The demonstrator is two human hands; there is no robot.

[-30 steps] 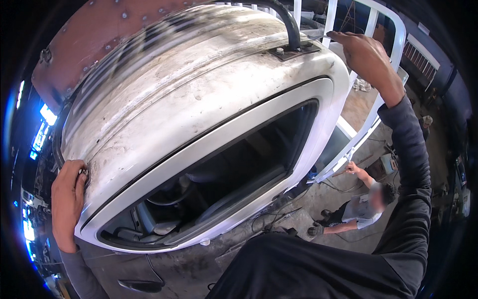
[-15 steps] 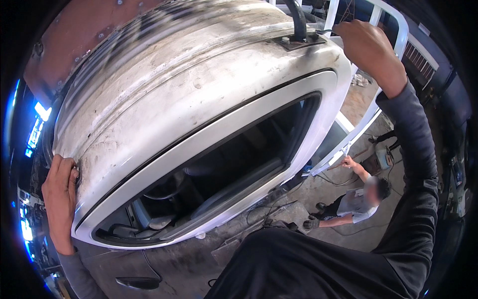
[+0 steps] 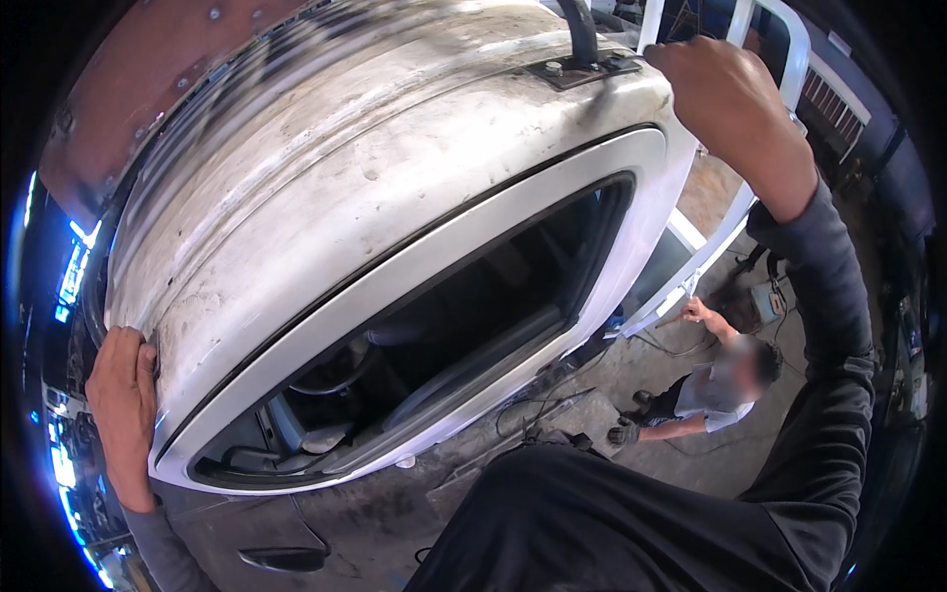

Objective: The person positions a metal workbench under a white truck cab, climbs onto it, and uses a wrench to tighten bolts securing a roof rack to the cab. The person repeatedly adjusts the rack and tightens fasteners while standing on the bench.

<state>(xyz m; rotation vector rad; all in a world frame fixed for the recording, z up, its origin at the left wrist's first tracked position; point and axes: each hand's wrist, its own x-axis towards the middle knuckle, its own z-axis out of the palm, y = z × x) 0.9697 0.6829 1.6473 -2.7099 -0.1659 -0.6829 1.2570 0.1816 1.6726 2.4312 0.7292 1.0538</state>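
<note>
Dusty and scuffed, the white roof of a vehicle cab [image 3: 326, 197] stretches across the view. My left hand [image 3: 122, 400] is at its front left end, fingers bent over the roof edge beside a small dark piece. At the far right corner, a dark metal bracket plate [image 3: 577, 71] lies on the roof with a light bolt [image 3: 553, 68] in it and a black post [image 3: 582, 32] rising from it. My right hand [image 3: 725, 104] is closed right by the plate's outer end; what its fingers hold is hidden.
Below the roof is the dark side window [image 3: 464, 326], a steering wheel showing inside. A white tubular frame [image 3: 725, 232] stands at the right. Another person [image 3: 715, 395] crouches on the floor, one hand gloved. A wing mirror [image 3: 283, 559] sticks out low at the left.
The view has shifted slightly. My right hand has come nearer the bracket plate, covering the thin dark piece seen at its fingers before. My left hand stays on the roof edge.
</note>
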